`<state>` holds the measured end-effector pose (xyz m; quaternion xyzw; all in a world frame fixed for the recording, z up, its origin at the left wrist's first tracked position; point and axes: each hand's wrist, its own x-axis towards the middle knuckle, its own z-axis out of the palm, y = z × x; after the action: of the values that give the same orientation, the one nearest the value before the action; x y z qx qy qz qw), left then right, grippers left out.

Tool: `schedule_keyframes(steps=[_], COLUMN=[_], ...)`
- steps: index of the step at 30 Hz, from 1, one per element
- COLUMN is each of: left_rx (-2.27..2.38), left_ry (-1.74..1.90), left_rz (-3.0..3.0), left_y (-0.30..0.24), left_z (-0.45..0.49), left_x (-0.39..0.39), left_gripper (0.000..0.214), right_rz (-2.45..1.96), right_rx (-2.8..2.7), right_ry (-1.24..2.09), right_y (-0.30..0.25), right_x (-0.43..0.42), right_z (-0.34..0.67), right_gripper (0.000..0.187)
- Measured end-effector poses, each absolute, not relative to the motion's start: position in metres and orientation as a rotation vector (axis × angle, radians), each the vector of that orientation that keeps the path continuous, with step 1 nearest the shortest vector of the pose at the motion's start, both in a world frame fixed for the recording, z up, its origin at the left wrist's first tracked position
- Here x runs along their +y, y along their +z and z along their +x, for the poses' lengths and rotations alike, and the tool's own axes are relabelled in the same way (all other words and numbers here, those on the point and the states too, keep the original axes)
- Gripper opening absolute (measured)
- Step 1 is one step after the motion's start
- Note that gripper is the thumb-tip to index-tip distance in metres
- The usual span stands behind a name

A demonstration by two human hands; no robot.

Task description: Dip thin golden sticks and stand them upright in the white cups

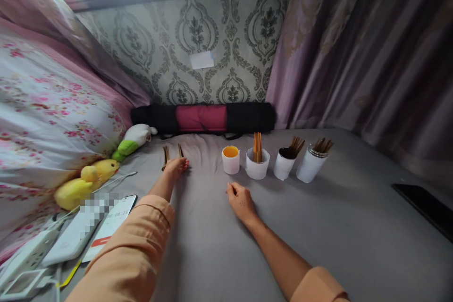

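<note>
My left hand (176, 168) is low over the grey sheet with its fingers curled. A slim brown stick (180, 150), like a chopstick, juts out past those fingers; its lower end is hidden by them. More brown sticks (165, 155) lie just to the left of that hand. My right hand (241, 202) rests closed on the sheet, and nothing shows in its fingers. Beyond it stand a white-wrapped cup with an orange inside (231, 163), a wider white cup (257, 169) with orange sticks (257, 147), and two more white-wrapped containers (283, 168) (309, 167) with brown sticks.
A black and maroon roll (201, 118) lies along the wall. Plush toys (133, 140) (88, 181) line the left side. Nearer are a lit phone (109, 226), a white device (72, 238), and a power strip (33, 252) with cables. At right lies a dark phone (423, 205).
</note>
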<state>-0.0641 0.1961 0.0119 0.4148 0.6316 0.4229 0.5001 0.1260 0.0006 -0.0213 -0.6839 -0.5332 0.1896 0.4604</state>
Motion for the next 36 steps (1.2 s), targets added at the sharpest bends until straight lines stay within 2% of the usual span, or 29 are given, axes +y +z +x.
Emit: schedule_keyframes(steps=[15, 22, 29, 36], left_rx=[0.908, 0.793, 0.793, 0.884], left_ry=[1.184, 1.192, 1.164, 1.13], left_rz=[0.571, 0.549, 0.679, 0.859], left_y=[0.0, 0.004, 0.005, -0.007], left_z=[-0.043, -0.027, -0.012, -0.005], left_x=[0.118, 0.082, 0.048, 0.025], left_gripper=[0.014, 0.008, 0.033, 0.04], right_rz=[-1.675, -1.621, -1.603, -1.556], right_rx=[-1.333, -1.314, -1.301, -1.252], right_ry=[0.475, 0.526, 0.563, 0.696], right_y=[-0.022, -0.023, -0.026, -0.024], right_x=[0.001, 0.002, 0.002, 0.002], right_z=[0.127, 0.128, 0.129, 0.131], right_gripper=[0.04, 0.041, 0.041, 0.041])
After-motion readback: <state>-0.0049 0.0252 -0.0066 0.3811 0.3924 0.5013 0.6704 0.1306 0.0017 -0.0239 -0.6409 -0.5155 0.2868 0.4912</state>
